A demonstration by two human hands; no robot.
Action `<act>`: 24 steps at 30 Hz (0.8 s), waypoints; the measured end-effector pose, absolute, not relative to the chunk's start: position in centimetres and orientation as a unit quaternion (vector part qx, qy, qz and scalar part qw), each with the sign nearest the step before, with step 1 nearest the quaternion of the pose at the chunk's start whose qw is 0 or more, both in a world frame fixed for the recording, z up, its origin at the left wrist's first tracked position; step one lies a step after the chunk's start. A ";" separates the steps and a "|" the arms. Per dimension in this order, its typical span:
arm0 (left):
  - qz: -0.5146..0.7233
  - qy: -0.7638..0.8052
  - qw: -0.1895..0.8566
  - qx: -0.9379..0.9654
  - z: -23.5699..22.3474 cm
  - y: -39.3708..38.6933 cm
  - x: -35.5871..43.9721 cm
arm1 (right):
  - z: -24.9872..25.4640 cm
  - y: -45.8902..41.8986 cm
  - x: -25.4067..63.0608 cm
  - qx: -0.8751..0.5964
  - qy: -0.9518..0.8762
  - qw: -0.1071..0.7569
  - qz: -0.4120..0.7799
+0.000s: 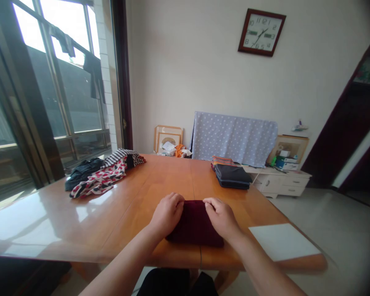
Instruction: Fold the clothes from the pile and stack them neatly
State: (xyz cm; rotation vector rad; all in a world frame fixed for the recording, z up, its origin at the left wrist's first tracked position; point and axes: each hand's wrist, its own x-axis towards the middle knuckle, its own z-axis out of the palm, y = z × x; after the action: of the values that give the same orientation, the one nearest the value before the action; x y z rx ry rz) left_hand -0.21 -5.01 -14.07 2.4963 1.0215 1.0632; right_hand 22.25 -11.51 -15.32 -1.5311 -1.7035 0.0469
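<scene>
A dark maroon folded cloth [197, 226] lies flat near the table's front edge, directly before me. My left hand [169, 209] grips its far left corner with curled fingers. At the far right corner, my right hand [220, 213] pinches the cloth between thumb and fingers. Beyond my right hand sits a neat stack of dark folded clothes [233, 176], with a striped orange folded cloth [222, 160] behind it. Parts of the maroon cloth's sides are covered by my hands.
Loose clothes [100, 179] are heaped at the table's [160, 176] left, striped, patterned and dark. A white sheet [283, 241] lies at the right front edge. Past the table stand a polka-dot cover [234, 135], a white cabinet [283, 183] and framed pictures [168, 137].
</scene>
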 end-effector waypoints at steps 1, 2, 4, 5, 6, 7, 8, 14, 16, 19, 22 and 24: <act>0.344 0.323 0.121 0.873 -14.0 -5.7 0.1 | -15.2 -11.9 21.5 -0.598 -0.697 0.396 0.022; 0.325 0.299 0.120 0.889 -14.0 -6.2 0.4 | -15.2 -12.2 20.8 -0.589 -0.718 0.369 0.026; 0.285 0.272 0.115 0.912 -14.7 -6.6 0.9 | -15.7 -12.4 19.9 -0.591 -0.746 0.303 0.039; 0.266 0.271 0.112 0.918 -15.1 -6.6 1.1 | -16.0 -12.3 19.8 -0.600 -0.752 0.271 0.050; 0.247 0.276 0.109 0.922 -15.5 -6.5 1.1 | -16.3 -12.1 19.8 -0.611 -0.752 0.241 0.063; 0.228 0.283 0.107 0.926 -15.9 -6.2 1.1 | -16.5 -11.8 19.9 -0.622 -0.749 0.217 0.078; 0.209 0.288 0.107 0.928 -16.2 -6.0 1.1 | -16.7 -11.6 20.2 -0.630 -0.745 0.197 0.093; 0.147 0.320 0.117 0.929 -16.2 -5.2 0.9 | -17.0 -10.7 21.4 -0.645 -0.735 0.161 0.135; 0.144 0.324 0.121 0.927 -16.2 -5.2 0.9 | -17.3 -10.7 21.6 -0.641 -0.735 0.170 0.140; 0.154 0.316 0.126 0.928 -16.4 -5.2 0.8 | -17.7 -10.6 21.9 -0.631 -0.739 0.189 0.144; 0.166 0.308 0.131 0.928 -16.6 -5.1 0.7 | -18.1 -10.4 22.1 -0.623 -0.740 0.206 0.148; 0.169 0.309 0.132 0.927 -16.7 -5.0 0.8 | -18.1 -10.3 22.2 -0.621 -0.738 0.213 0.156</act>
State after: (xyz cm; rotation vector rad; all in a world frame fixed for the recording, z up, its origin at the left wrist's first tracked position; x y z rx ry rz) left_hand 0.77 -4.99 -16.73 2.6884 0.8961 0.4913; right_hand 22.18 -10.28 -18.10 -1.7241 -2.0487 0.4319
